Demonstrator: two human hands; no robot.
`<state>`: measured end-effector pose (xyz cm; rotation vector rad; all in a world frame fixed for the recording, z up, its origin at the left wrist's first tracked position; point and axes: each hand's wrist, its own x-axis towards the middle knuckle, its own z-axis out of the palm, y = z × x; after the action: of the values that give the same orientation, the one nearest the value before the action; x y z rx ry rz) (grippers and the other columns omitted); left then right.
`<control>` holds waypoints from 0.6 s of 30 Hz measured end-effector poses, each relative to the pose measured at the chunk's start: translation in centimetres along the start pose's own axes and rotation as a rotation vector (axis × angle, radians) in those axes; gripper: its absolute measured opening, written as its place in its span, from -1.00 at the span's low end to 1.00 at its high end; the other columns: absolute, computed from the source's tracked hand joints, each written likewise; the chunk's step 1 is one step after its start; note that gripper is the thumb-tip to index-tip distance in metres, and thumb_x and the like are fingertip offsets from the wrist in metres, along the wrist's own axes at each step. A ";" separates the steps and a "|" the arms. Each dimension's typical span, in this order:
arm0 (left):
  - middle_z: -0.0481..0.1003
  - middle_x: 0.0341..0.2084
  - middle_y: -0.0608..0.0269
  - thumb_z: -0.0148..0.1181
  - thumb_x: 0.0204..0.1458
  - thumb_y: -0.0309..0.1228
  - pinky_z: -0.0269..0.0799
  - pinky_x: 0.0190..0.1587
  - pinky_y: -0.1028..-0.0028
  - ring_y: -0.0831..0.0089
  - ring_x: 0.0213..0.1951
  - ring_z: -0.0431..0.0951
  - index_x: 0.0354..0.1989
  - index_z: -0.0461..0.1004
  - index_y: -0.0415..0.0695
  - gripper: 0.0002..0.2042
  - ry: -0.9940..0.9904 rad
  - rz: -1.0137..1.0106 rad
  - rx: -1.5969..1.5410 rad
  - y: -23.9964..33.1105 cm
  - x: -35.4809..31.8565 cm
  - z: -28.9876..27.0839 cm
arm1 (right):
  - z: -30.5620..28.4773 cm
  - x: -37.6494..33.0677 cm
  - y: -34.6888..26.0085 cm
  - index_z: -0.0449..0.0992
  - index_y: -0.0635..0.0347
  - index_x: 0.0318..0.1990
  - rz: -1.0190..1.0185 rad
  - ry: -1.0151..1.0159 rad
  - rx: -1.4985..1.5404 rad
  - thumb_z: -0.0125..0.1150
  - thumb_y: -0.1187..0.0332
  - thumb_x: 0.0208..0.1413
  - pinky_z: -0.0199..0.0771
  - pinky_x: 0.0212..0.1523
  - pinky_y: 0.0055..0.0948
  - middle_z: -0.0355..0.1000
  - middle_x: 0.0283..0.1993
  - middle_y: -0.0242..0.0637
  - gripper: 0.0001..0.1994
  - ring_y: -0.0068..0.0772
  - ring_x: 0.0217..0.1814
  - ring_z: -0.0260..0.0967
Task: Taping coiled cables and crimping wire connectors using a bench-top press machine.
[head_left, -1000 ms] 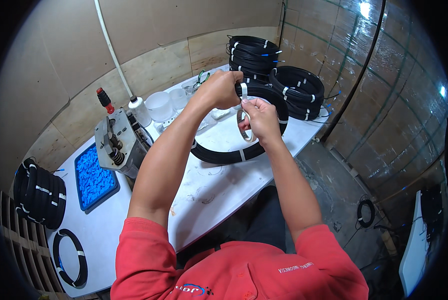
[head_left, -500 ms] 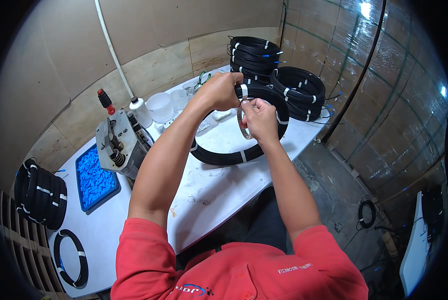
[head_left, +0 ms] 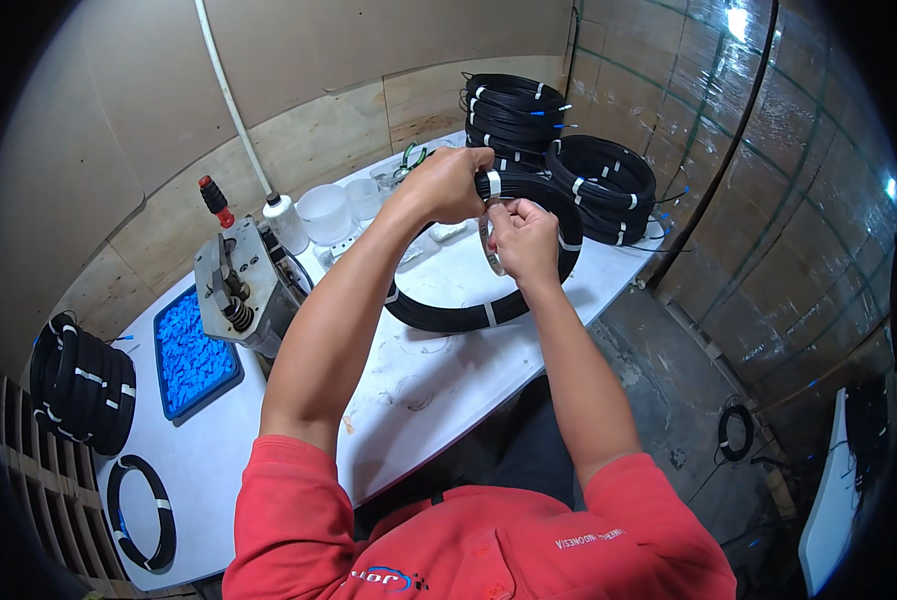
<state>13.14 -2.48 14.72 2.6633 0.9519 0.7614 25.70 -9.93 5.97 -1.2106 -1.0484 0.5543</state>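
Note:
A black cable coil [head_left: 439, 318], bound with white tape bands, stands tilted on the table in front of me. My left hand [head_left: 447, 186] is closed around its upper left part, beside a white tape band [head_left: 495, 184]. Inside the ring, my right hand [head_left: 527, 242] pinches close below that band. A roll of tape [head_left: 494, 256] hangs at the right hand's fingers, seen partly edge-on. The right fingertips cover the spot where the tape meets the coil.
Stacked cable coils [head_left: 514, 115] and a further pile of coils [head_left: 601, 190] stand at the back right. Left of me are a blue tray [head_left: 231, 378] of small blue pieces, a metal bench machine [head_left: 249, 270], a white bottle [head_left: 286, 225] and a translucent tub [head_left: 325, 215]. More coils [head_left: 87, 390] sit far left.
Both hands stay at the coil almost unmoved. The right fingers have shifted slightly below the band, and the tape roll has turned a little. The whole view has drifted slightly.

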 end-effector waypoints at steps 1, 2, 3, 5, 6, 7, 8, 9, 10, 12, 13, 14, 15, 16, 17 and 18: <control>0.58 -0.47 -0.14 0.40 -0.29 -0.46 0.48 -0.25 0.16 -0.03 -0.35 0.62 -0.30 0.53 -0.24 -0.69 0.012 0.009 0.004 0.0 -0.1 -0.1 | 0.1 0.1 0.1 0.58 0.30 -0.41 -0.067 0.028 -0.117 0.30 0.30 0.20 0.32 -0.58 -0.49 0.48 -0.66 -0.31 -0.76 -0.61 -0.65 0.37; 0.58 -0.47 -0.14 0.40 -0.29 -0.45 0.48 -0.25 0.17 -0.03 -0.35 0.62 -0.29 0.53 -0.23 -0.68 0.024 0.018 0.008 -0.1 -0.1 -0.2 | 0.3 0.3 0.3 0.60 0.29 -0.40 -0.135 0.056 -0.234 0.30 0.29 0.18 0.40 -0.54 -0.42 0.50 -0.65 -0.25 -0.77 -0.49 -0.64 0.45; 0.58 -0.47 -0.14 0.40 -0.29 -0.45 0.48 -0.25 0.17 -0.03 -0.35 0.62 -0.29 0.53 -0.23 -0.68 0.026 0.016 0.012 -0.1 -0.1 -0.4 | 0.4 0.6 0.6 0.60 0.29 -0.40 -0.137 0.053 -0.229 0.30 0.29 0.18 0.40 -0.54 -0.42 0.50 -0.65 -0.25 -0.77 -0.49 -0.64 0.45; 0.58 -0.46 -0.15 0.40 -0.30 -0.44 0.48 -0.23 0.16 -0.05 -0.33 0.61 -0.26 0.53 -0.23 -0.65 -0.058 -0.042 -0.009 1.4 -0.1 -1.1 | 0.0 1.4 1.9 0.62 0.23 -0.39 -0.322 0.113 -0.622 0.25 0.23 0.16 0.56 -0.33 -0.20 0.56 -0.54 -0.08 -0.76 -0.08 -0.45 0.59; 0.58 -0.45 -0.15 0.41 -0.31 -0.43 0.48 -0.22 0.14 -0.06 -0.31 0.61 -0.25 0.53 -0.24 -0.63 -0.039 0.016 -0.001 1.9 -0.1 -0.5 | -0.3 1.9 3.0 0.65 0.17 -0.37 -0.160 0.054 -0.731 0.18 0.15 0.16 0.57 -0.10 -0.02 0.59 -0.41 0.03 -0.71 0.17 -0.24 0.58; 0.58 -0.45 -0.15 0.43 -0.32 -0.42 0.48 -0.20 0.13 -0.08 -0.29 0.61 -0.24 0.52 -0.24 -0.61 -0.021 0.075 0.011 2.2 0.1 0.0 | -0.5 2.7 4.9 0.65 0.15 -0.34 -0.108 0.021 -0.851 0.14 0.10 0.18 0.56 -0.07 -0.01 0.60 -0.37 0.03 -0.68 0.13 -0.22 0.59; 0.58 -0.43 -0.14 0.46 -0.35 -0.39 0.47 -0.18 0.11 -0.10 -0.26 0.61 -0.22 0.53 -0.23 -0.57 -0.029 0.121 0.000 2.6 0.4 0.5 | -0.8 2.6 7.0 0.65 0.15 -0.34 -0.171 0.056 -0.873 0.13 0.10 0.19 0.56 -0.07 -0.01 0.60 -0.38 0.03 -0.68 0.13 -0.23 0.59; 0.62 -0.32 -0.14 0.52 -0.38 -0.35 0.53 -0.14 0.13 -0.10 -0.20 0.64 -0.16 0.57 -0.17 -0.51 -0.066 0.106 0.020 2.9 0.7 0.4 | -0.8 2.1 8.2 0.65 0.15 -0.33 -0.246 0.078 -0.888 0.12 0.10 0.19 0.56 -0.06 -0.01 0.59 -0.39 0.03 -0.67 0.14 -0.24 0.59; 0.62 -0.35 -0.13 0.52 -0.35 -0.31 0.53 -0.15 0.14 -0.08 -0.22 0.64 -0.18 0.56 -0.20 -0.52 -0.043 0.084 0.029 2.2 0.5 0.2 | 0.1 0.7 6.2 0.66 0.17 -0.28 -0.137 0.008 -0.715 0.10 0.11 0.22 0.57 -0.11 -0.01 0.58 -0.44 0.03 -0.67 0.14 -0.28 0.59; 0.62 -0.37 -0.12 0.52 -0.33 -0.27 0.53 -0.16 0.14 -0.07 -0.23 0.64 -0.21 0.55 -0.22 -0.53 -0.024 0.078 0.031 1.6 0.4 0.0 | -0.4 -0.9 4.6 0.65 0.21 -0.18 -0.202 -0.011 -0.601 0.16 0.16 0.25 0.56 -0.28 -0.12 0.57 -0.52 -0.08 -0.70 0.05 -0.42 0.59; 0.61 -0.40 -0.12 0.53 -0.27 -0.19 0.52 -0.18 0.15 -0.06 -0.25 0.64 -0.24 0.54 -0.25 -0.53 -0.051 0.062 0.027 1.3 0.4 -0.2 | -0.9 -1.5 4.0 0.65 0.22 -0.14 -0.219 0.003 -0.525 0.20 0.18 0.25 0.55 -0.35 -0.18 0.56 -0.55 -0.12 -0.72 -0.03 -0.49 0.59; 0.61 -0.43 -0.11 0.53 -0.21 -0.11 0.51 -0.19 0.15 -0.04 -0.27 0.64 -0.27 0.52 -0.27 -0.51 -0.077 0.047 0.023 1.1 0.4 -0.4 | -1.2 -1.8 3.5 0.66 0.22 -0.12 -0.231 0.058 -0.423 0.23 0.22 0.25 0.52 -0.40 -0.26 0.54 -0.59 -0.17 -0.74 -0.18 -0.55 0.55; 0.61 -0.43 -0.11 0.53 -0.21 -0.11 0.51 -0.19 0.15 -0.04 -0.27 0.64 -0.27 0.52 -0.27 -0.51 -0.081 0.052 0.020 0.8 0.5 -0.4 | -1.5 -2.0 3.2 0.66 0.22 -0.10 -0.242 0.111 -0.320 0.27 0.26 0.25 0.48 -0.46 -0.34 0.51 -0.62 -0.21 -0.76 -0.34 -0.62 0.52; 0.60 -0.45 -0.12 0.50 -0.15 -0.03 0.50 -0.20 0.14 -0.05 -0.28 0.64 -0.28 0.51 -0.28 -0.48 -0.077 0.057 0.029 1.0 0.7 -0.2 | -2.6 -1.9 3.4 0.62 0.21 0.06 -0.265 0.123 -0.280 0.31 0.32 0.23 0.42 -0.51 -0.46 0.47 -0.66 -0.25 -0.70 -0.61 -0.64 0.44; 0.59 -0.46 -0.13 0.47 -0.09 0.05 0.50 -0.21 0.13 -0.06 -0.29 0.63 -0.30 0.50 -0.28 -0.45 -0.069 0.048 0.047 0.6 0.6 -0.3 | -3.0 -2.5 2.2 0.47 0.22 0.27 -0.310 0.098 -0.220 0.31 0.36 0.23 0.44 -0.50 -0.53 0.49 -0.65 -0.29 -0.54 -0.67 -0.62 0.43; 0.59 -0.45 -0.16 0.46 -0.05 0.06 0.48 -0.22 0.10 -0.08 -0.29 0.63 -0.27 0.50 -0.28 -0.44 -0.078 0.070 0.053 0.0 0.4 -0.4 | -3.1 -3.0 1.3 0.35 0.22 0.35 -0.317 0.073 -0.140 0.32 0.34 0.24 0.47 -0.47 -0.55 0.52 -0.62 -0.30 -0.45 -0.66 -0.59 0.46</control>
<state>13.23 -2.23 15.26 2.7629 0.8756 0.6497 27.27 -13.51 3.68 -1.1469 -1.2030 0.1922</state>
